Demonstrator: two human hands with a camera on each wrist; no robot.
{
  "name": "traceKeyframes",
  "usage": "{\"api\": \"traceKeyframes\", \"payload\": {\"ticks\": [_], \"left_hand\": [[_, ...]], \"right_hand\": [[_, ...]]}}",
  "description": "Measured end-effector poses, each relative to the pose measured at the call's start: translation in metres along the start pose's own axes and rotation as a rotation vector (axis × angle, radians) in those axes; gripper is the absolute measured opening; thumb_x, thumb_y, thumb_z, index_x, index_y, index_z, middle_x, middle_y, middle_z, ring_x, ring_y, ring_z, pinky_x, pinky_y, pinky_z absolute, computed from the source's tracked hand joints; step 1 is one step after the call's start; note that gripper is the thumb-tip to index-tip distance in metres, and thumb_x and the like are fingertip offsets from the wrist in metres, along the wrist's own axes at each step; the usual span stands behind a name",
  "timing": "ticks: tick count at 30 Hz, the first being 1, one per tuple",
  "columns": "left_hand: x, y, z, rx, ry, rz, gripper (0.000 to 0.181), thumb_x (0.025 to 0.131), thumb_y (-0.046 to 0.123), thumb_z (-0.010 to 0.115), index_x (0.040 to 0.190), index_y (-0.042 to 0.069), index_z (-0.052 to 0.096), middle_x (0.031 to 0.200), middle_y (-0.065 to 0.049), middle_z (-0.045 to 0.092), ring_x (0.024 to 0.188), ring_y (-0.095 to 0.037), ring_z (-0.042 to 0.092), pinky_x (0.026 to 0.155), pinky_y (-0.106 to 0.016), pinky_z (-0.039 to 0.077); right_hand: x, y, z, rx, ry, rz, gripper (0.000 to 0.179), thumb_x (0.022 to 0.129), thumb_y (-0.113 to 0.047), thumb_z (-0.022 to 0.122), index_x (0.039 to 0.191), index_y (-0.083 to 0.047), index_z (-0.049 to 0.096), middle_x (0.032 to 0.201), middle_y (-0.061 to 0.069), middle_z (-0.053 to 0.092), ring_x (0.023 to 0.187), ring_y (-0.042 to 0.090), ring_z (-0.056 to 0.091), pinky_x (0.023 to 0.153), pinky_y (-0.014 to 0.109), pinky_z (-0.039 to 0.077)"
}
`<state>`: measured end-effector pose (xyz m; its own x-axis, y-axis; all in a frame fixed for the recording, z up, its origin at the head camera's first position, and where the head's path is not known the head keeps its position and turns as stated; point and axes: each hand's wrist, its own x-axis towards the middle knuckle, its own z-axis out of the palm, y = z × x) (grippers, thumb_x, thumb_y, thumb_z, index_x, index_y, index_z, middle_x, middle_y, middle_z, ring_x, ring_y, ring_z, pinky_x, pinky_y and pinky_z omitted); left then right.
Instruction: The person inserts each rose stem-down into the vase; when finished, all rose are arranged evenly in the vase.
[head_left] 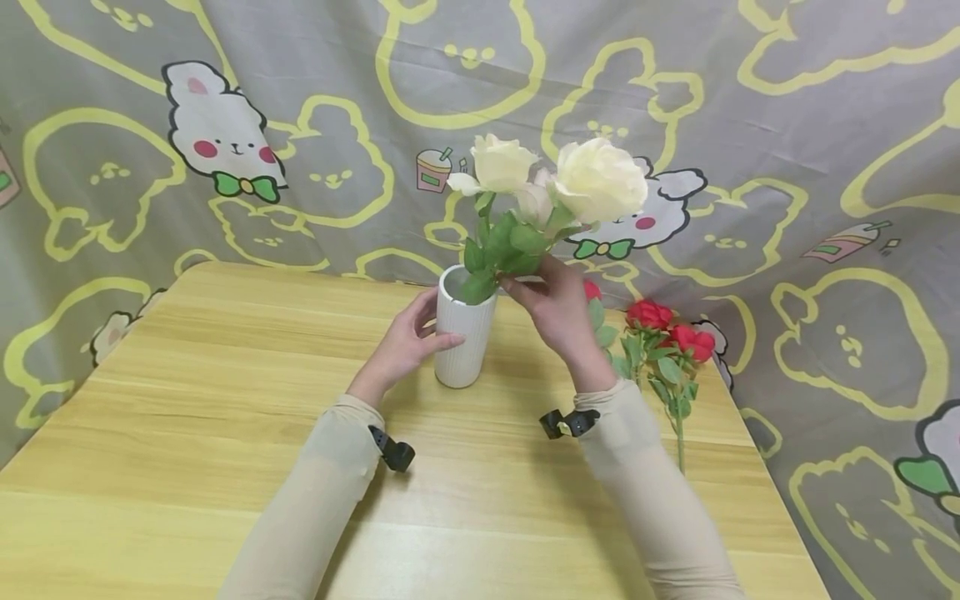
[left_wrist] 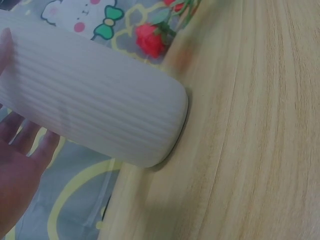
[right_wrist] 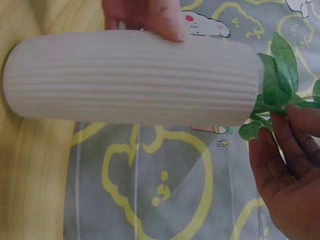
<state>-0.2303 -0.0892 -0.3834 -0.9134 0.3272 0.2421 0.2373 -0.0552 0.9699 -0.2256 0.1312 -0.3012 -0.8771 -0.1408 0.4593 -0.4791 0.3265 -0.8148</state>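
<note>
Left hand [head_left: 401, 346]: wrapped round the side of a tall white ribbed cylinder vase [head_left: 465, 342], thumb across the front, fingers mostly tucked out of sight behind. If that grip went slack, any sideways push up top could probably rock the whole thing over.
Vase: standing upright, base down on the pale yellow wood-grain table [head_left: 225, 433]. Looks smooth and pretty narrow, so I'd call it tippy if the weight up high leans one way.
Cream-white roses with green leaves [head_left: 600, 179]: two big open blooms plus a smaller paler one between them, all above the vase mouth. Leaves crowd the rim, one overlapping the opening. Lower stems are hidden, so probably inside, but can't confirm. Main worry: leaves catching on the rim and bending or tearing if shoved.
Right hand [head_left: 558, 312]: pinching the stems and leaves just beside the rim. Letting go too early could let the top-heavy heads flop sideways.
Red roses with green leaves [head_left: 651, 315]: lying on the table's right side, partly behind the right arm. A careless sleeve could drag them, imo.
</note>
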Motion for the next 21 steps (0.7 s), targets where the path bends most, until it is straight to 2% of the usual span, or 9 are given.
{"api": "traceKeyframes", "payload": {"ticks": [7, 13, 17, 21], "left_hand": [[0.001, -0.001, 0.0, -0.013, -0.01, 0.012, 0.073, 0.084, -0.005, 0.074, 0.147, 0.0, 0.037, 0.144, -0.021, 0.045, 0.135, -0.03, 0.04, 0.111, -0.046, 0.034], [0.001, -0.001, 0.001, -0.017, -0.01, 0.013, 0.073, 0.085, -0.005, 0.073, 0.147, 0.001, 0.036, 0.144, -0.021, 0.045, 0.135, -0.03, 0.04, 0.111, -0.046, 0.034], [0.001, -0.001, 0.001, -0.014, -0.009, 0.009, 0.074, 0.084, -0.005, 0.074, 0.148, 0.0, 0.036, 0.145, -0.021, 0.044, 0.135, -0.03, 0.039, 0.111, -0.045, 0.034], [0.001, 0.0, 0.0, -0.007, -0.006, 0.003, 0.074, 0.084, -0.005, 0.074, 0.148, -0.001, 0.036, 0.144, -0.021, 0.044, 0.135, -0.031, 0.04, 0.111, -0.045, 0.034]], "right_hand": [[-0.003, 0.005, -0.001, -0.054, -0.066, 0.079, 0.035, 0.09, -0.016, 0.073, 0.122, -0.004, 0.066, 0.12, 0.008, 0.065, 0.104, 0.026, 0.064, 0.085, 0.039, 0.055], [-0.003, 0.009, -0.005, -0.083, -0.102, 0.08, 0.042, 0.089, -0.017, 0.075, 0.127, -0.007, 0.063, 0.124, 0.005, 0.063, 0.108, 0.028, 0.062, 0.088, 0.038, 0.054], [-0.005, 0.012, -0.012, -0.06, -0.1, 0.08, 0.033, 0.088, -0.013, 0.074, 0.118, -0.002, 0.064, 0.117, 0.011, 0.063, 0.109, 0.032, 0.062, 0.09, 0.038, 0.053], [-0.008, 0.016, -0.019, -0.066, -0.078, 0.055, 0.022, 0.088, -0.007, 0.072, 0.106, 0.003, 0.066, 0.107, 0.016, 0.065, 0.104, 0.03, 0.063, 0.09, 0.037, 0.054]]}}
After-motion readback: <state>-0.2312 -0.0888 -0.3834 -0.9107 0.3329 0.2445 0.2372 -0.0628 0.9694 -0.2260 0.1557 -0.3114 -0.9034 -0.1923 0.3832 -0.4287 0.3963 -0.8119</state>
